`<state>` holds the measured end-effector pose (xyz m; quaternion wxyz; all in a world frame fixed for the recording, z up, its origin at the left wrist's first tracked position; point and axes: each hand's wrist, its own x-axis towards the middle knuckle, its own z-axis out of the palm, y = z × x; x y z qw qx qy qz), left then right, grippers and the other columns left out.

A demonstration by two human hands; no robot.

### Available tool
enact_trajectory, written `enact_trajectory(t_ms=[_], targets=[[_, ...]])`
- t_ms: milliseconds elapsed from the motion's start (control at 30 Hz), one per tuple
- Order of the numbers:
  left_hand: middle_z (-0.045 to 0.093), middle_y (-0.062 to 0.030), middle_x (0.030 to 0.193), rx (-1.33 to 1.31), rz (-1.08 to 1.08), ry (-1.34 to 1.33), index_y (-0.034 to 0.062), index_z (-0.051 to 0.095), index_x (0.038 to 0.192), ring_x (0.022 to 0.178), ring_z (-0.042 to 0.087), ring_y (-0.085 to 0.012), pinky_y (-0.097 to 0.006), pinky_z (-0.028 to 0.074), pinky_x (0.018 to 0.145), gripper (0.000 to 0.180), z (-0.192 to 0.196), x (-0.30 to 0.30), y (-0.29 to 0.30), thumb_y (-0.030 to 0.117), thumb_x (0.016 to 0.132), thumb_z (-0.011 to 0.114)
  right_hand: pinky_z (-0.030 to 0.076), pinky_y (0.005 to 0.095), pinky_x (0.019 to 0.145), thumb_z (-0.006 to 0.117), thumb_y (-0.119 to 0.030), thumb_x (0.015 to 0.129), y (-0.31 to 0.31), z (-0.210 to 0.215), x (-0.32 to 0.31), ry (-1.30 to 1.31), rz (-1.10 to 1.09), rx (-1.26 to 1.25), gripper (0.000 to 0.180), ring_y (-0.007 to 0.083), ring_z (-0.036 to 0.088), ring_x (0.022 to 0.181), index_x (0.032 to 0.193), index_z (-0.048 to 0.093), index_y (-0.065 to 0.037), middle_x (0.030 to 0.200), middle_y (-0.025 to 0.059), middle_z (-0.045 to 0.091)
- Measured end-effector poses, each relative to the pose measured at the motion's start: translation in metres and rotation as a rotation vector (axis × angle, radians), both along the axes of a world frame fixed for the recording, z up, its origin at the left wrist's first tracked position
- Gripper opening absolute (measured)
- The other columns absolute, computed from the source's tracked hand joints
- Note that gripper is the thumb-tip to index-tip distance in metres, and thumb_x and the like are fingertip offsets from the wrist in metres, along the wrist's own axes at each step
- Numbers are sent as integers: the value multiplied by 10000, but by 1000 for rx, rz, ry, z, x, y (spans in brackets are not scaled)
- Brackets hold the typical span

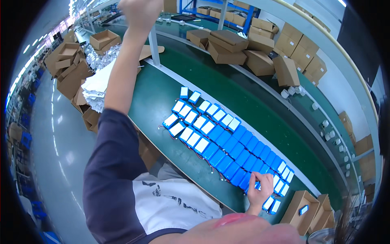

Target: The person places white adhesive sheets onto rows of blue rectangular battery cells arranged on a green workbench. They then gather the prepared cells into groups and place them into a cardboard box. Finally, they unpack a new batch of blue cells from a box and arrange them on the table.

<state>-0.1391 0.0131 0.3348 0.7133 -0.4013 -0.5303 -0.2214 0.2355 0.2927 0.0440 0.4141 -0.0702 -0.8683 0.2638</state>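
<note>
Rows of blue battery packs [230, 144] with thin dark red wires lie slantwise across the green workbench [152, 103]. Packs at the left and right ends carry white rectangular pads [199, 122] on top; those in the middle are plain blue. Over the right part of the rows, my right hand [263, 190] is closed in a pinch just above the packs. What lies between its fingertips, if anything, is too small to make out. My left arm stretches up and away, and my left hand [141, 12] is blurred at the top edge, its fingers not readable.
An open cardboard box [301, 209] with one pack inside stands at the bench's right end. Left of the bench are white sheets [97, 87], clear plastic [101, 57] and cardboard boxes [71, 81]. Beyond a metal post [154, 46] and rail runs a green conveyor [243, 95], with brown cartons [227, 51] behind.
</note>
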Motion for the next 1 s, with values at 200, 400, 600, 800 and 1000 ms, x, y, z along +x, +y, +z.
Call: enact_trajectory(t_ms=[200,400,600,800,1000], targets=[[758,-15,1028,-603,-280,-322,120,757,967,946,693,-185,-321,522,812,202,-165,172,-10,51,779,783,515,405,966,801,-355,867,-58,47,-38,179,551,-977,742,287,649,1111,1411,524,67,1233,208,649],[740,-31,1172,-897,-746,-592,117,780,1025,1047,685,-209,-372,521,949,191,-256,220,-8,229,873,752,466,323,1004,685,-95,997,-60,45,-68,368,100,-1149,425,191,596,1125,1351,508,59,1262,133,623],[579,-191,1349,-411,-833,-1294,8,572,1409,1216,548,-344,-422,449,1017,542,-271,186,-7,369,1007,616,469,303,977,602,-154,1060,-67,10,-75,116,182,-960,360,152,589,1101,1353,528,43,1237,120,645],[622,4,873,-61,-832,-1735,1,636,1235,796,521,-59,-234,442,738,334,-272,164,76,280,1110,502,437,286,1023,510,-291,1116,-102,-11,-78,-31,259,-941,429,129,571,1163,1377,554,47,1303,95,641],[705,-26,950,78,-1396,-2020,10,686,1126,807,598,-39,-222,488,708,437,-282,175,95,401,1112,492,497,277,895,520,-287,1112,-98,-20,-82,35,373,-1149,396,126,632,1024,1322,603,38,1180,94,703]])
